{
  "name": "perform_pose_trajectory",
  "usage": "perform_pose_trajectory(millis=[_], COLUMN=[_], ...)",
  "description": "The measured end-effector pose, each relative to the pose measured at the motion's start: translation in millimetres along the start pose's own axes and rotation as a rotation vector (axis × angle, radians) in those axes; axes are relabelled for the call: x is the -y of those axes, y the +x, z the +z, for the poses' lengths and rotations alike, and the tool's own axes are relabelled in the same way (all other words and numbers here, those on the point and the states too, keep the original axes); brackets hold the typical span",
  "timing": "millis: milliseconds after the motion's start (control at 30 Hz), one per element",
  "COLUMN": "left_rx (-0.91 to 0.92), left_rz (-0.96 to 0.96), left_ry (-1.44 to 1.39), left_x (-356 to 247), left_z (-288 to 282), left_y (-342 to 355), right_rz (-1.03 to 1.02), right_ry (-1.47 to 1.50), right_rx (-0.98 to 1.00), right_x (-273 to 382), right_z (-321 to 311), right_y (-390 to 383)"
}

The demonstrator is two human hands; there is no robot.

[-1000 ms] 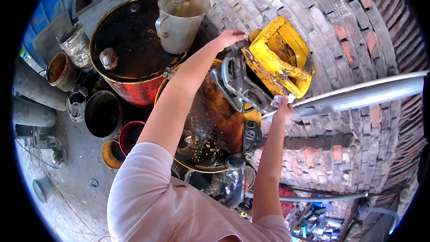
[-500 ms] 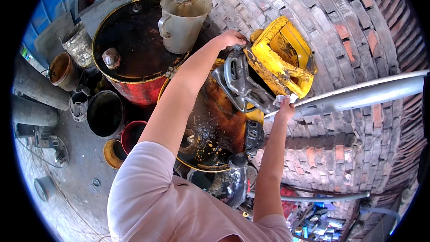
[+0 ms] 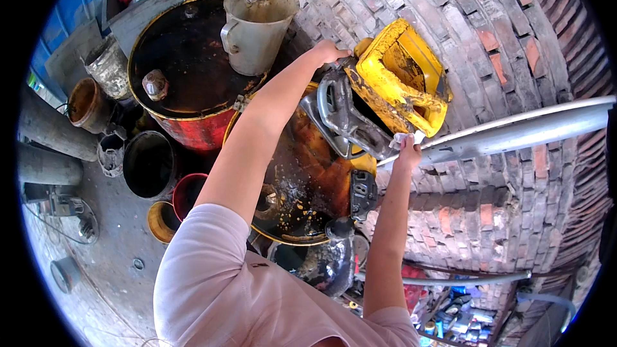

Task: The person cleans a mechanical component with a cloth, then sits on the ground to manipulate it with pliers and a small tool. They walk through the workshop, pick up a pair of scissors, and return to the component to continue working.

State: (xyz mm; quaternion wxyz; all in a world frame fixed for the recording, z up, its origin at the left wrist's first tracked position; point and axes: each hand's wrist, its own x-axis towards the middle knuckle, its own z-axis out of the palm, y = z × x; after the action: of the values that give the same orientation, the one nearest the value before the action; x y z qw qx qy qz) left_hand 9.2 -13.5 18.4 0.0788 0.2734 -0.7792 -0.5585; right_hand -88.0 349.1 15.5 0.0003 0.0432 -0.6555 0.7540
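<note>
My left hand reaches to the upper end of a dark grey, grimy plastic jug, its fingers closed at the jug's corner; the fingertips are partly hidden. At the jug's lower end my right hand pinches a crumpled white rag. Right beside the dark jug, against the brick wall, stands a yellow plastic jerrycan with a moulded handle, smeared with black grime. Both containers sit over the far edge of an oily drum with a yellow rim.
Left of my arm stands a red drum with an oily top, bearing a translucent pitcher. Buckets and cans crowd the floor beyond. A grey pipe runs along the brick wall at right.
The view has shifted slightly. Both hands stay at the same places on the dark jug and the rag.
</note>
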Motion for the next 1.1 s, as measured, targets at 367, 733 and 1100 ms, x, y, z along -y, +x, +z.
perform_pose_trajectory(millis=[367, 733, 1100], left_rx=[0.045, -0.012, -0.034], left_rz=[0.171, -0.010, 0.002], left_ry=[-0.374, -0.080, -0.381], left_x=[12.8, -7.7, -1.8], left_z=[5.1, -1.0, 10.5], left_y=[-20.2, -16.4, -25.4], right_rz=[-0.003, 0.028, -0.006], right_ry=[-0.013, 0.037, 0.055], right_rx=[-0.026, -0.014, -0.055], right_x=[4.4, 3.5, 1.3], right_z=[6.0, 3.4, 7.9], right_y=[-8.9, -2.5, -8.1])
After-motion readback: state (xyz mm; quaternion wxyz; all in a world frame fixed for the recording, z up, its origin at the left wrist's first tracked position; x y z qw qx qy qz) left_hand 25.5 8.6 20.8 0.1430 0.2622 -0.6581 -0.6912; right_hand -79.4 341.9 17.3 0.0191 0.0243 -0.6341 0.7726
